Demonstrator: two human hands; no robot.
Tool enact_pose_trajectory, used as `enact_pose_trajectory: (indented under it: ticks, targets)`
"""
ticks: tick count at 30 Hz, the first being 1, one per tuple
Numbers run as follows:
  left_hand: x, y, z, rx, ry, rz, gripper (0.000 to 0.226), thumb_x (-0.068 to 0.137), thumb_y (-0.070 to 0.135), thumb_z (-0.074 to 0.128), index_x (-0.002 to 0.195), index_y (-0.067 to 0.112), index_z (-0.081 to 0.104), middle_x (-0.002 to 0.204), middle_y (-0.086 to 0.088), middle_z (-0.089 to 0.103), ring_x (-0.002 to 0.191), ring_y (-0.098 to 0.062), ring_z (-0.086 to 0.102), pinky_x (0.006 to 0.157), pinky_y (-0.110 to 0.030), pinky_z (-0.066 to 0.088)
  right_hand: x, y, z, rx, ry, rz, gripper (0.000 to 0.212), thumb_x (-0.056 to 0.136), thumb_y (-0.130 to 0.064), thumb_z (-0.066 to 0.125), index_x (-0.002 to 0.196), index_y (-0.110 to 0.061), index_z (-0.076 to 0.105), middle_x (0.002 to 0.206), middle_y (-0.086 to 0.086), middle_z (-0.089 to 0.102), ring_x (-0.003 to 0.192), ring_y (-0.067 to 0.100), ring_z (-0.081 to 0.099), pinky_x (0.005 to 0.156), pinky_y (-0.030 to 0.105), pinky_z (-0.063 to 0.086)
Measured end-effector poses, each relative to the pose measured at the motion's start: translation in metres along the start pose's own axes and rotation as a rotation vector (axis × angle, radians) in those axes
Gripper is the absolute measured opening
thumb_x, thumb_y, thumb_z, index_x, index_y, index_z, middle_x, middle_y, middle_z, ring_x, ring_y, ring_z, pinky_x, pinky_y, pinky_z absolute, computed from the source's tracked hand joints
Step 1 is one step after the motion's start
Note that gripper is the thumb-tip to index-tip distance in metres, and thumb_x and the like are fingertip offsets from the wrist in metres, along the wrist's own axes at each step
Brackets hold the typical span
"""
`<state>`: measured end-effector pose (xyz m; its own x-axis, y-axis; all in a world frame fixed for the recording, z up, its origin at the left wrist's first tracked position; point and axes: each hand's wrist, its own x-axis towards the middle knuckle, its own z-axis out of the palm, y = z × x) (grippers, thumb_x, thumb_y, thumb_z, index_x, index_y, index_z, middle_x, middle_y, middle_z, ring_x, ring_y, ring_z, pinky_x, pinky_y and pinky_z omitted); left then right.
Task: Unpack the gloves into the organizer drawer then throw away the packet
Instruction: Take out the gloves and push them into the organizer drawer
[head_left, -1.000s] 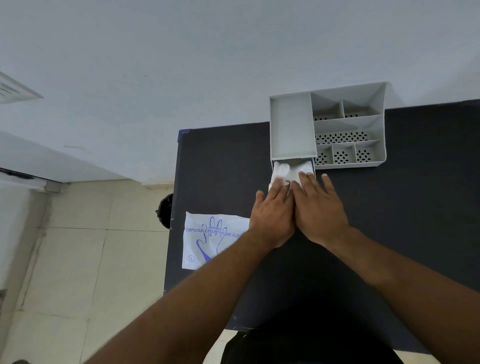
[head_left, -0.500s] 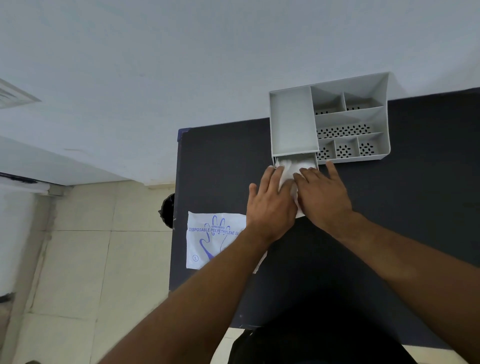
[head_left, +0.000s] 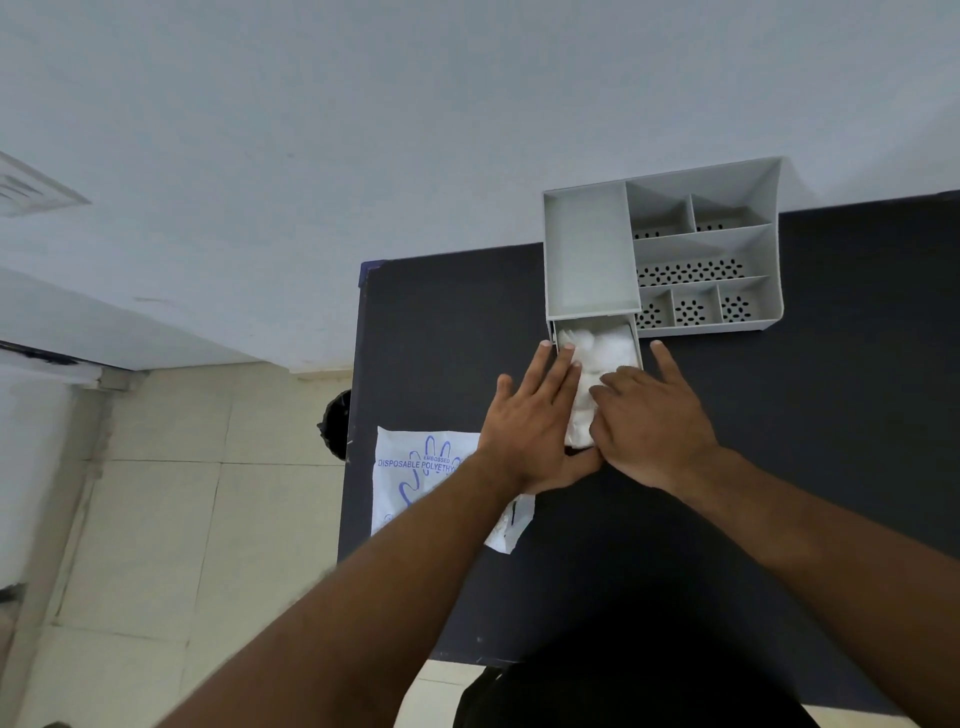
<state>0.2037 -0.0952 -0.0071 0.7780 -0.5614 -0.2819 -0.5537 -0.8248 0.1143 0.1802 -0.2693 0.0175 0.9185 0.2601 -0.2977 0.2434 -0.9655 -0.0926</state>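
Head view: both hands flat on gloves at the drawer mouth

Dark matte desk (head_left: 779, 467), its far left corner visible, its left edge dropping to pale floor tiles. Bare surface lies right of the hands toward the right edge; near edge partly hidden by the person's dark clothing.

Grey plastic organizer (head_left: 727, 249) stands at the far edge against the wall: open compartments with perforated floors on its right, one solid tray on its left. Drawer (head_left: 597, 332) beneath that tray is pulled out toward the person.

Gloves (head_left: 602, 358), white, thin, crumpled film, fill the drawer and spill over its front onto the desk.

Left hand (head_left: 535, 421) lies open, fingers extended and together, pressing the gloves' left side; fingertips reach the drawer's left front corner. Right hand (head_left: 649, 421) is also spread flat, palm down on the gloves' right side, gripping nothing.

Packet (head_left: 415, 467), flat white plastic with blue print, lies at the left edge, overhanging it, partly under the left forearm. A dark round object (head_left: 337, 421) sits on the floor below that edge.
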Motion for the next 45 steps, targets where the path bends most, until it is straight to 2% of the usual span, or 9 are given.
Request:
enact_pose_trajectory:
  ticks: [3, 11, 17, 20, 24, 27, 30, 40, 45]
  targets:
    - [0.007, -0.005, -0.005, 0.058, -0.035, 0.021, 0.094, 0.091, 0.072, 0.030, 0.161, 0.010, 0.020, 0.171, -0.006, 0.003, 0.157, -0.025, -0.006, 0.111, -0.057, 0.028, 0.001, -0.002, 0.000, -0.017, -0.029, -0.002, 0.055, 0.096, -0.041, 0.025, 0.130, -0.017, 0.061, 0.138, 0.002, 0.061, 0.135, 0.019, 0.047, 0.121, 0.052, -0.002]
    - [0.016, -0.001, -0.009, -0.038, -0.026, -0.047, 0.077, 0.099, 0.058, 0.035, 0.161, 0.014, 0.021, 0.171, -0.004, 0.000, 0.157, -0.024, -0.007, 0.116, -0.057, 0.023, 0.006, 0.001, 0.000, -0.008, -0.050, 0.030, 0.087, 0.084, -0.048, -0.004, 0.149, -0.014, 0.042, 0.155, 0.010, 0.044, 0.146, 0.023, 0.035, 0.122, 0.053, 0.003]
    - [0.012, 0.000, -0.007, -0.062, 0.080, -0.073, 0.071, 0.093, 0.058, 0.052, 0.151, 0.017, 0.041, 0.167, -0.007, 0.023, 0.156, -0.027, 0.012, 0.110, -0.056, 0.032, 0.001, -0.004, 0.003, -0.007, 0.053, 0.046, 0.054, 0.093, -0.044, 0.031, 0.123, -0.018, 0.067, 0.122, 0.004, 0.069, 0.117, 0.023, 0.062, 0.121, 0.052, 0.008]
    - [0.004, -0.004, -0.004, -0.077, 0.224, -0.049, 0.066, 0.088, 0.057, 0.053, 0.140, 0.018, 0.053, 0.159, -0.008, 0.040, 0.150, -0.028, 0.028, 0.102, -0.055, 0.038, 0.000, -0.007, 0.002, -0.002, 0.061, 0.073, 0.047, 0.094, -0.042, 0.034, 0.109, -0.020, 0.073, 0.105, 0.002, 0.071, 0.101, 0.023, 0.065, 0.119, 0.054, 0.017]
    - [-0.004, -0.008, -0.001, -0.131, 0.315, -0.030, 0.058, 0.081, 0.052, 0.059, 0.128, 0.017, 0.061, 0.145, -0.005, 0.052, 0.141, -0.027, 0.039, 0.097, -0.049, 0.040, -0.001, -0.007, 0.001, -0.041, -0.026, 0.046, 0.042, 0.096, -0.042, 0.034, 0.103, -0.023, 0.071, 0.100, 0.000, 0.070, 0.099, 0.021, 0.066, 0.121, 0.054, 0.012]
    - [-0.005, -0.009, 0.001, -0.132, 0.376, -0.020, 0.040, 0.081, 0.044, 0.065, 0.109, 0.016, 0.068, 0.123, -0.003, 0.062, 0.124, -0.024, 0.050, 0.089, -0.043, 0.043, 0.000, -0.006, 0.001, -0.059, -0.063, 0.032, 0.039, 0.096, -0.042, 0.037, 0.100, -0.022, 0.071, 0.094, -0.001, 0.071, 0.098, 0.021, 0.066, 0.121, 0.056, 0.010]
    - [-0.006, -0.008, 0.006, -0.080, 0.344, 0.003, 0.029, 0.083, 0.041, 0.065, 0.096, 0.017, 0.073, 0.111, 0.000, 0.064, 0.115, -0.021, 0.052, 0.086, -0.045, 0.046, 0.001, -0.007, -0.001, -0.059, -0.089, 0.025, 0.040, 0.097, -0.043, 0.034, 0.102, -0.023, 0.068, 0.094, -0.001, 0.070, 0.104, 0.021, 0.064, 0.121, 0.057, 0.007]
    - [-0.009, -0.003, 0.005, -0.101, 0.332, 0.061, 0.042, 0.085, 0.050, 0.061, 0.111, 0.018, 0.073, 0.127, -0.003, 0.064, 0.128, -0.025, 0.050, 0.092, -0.047, 0.044, -0.006, -0.003, 0.007, 0.015, -0.023, 0.000, 0.047, 0.094, -0.045, 0.030, 0.120, -0.026, 0.065, 0.111, -0.005, 0.068, 0.116, 0.018, 0.058, 0.120, 0.058, 0.003]
    - [-0.013, 0.004, 0.006, -0.248, 0.348, -0.177, 0.061, 0.081, 0.053, 0.062, 0.130, 0.016, 0.060, 0.135, -0.002, 0.058, 0.124, -0.024, 0.052, 0.094, -0.044, 0.045, -0.007, -0.002, 0.012, 0.040, 0.020, 0.002, 0.062, 0.090, -0.048, 0.016, 0.116, -0.026, 0.067, 0.107, -0.005, 0.071, 0.111, 0.019, 0.062, 0.119, 0.059, 0.005]
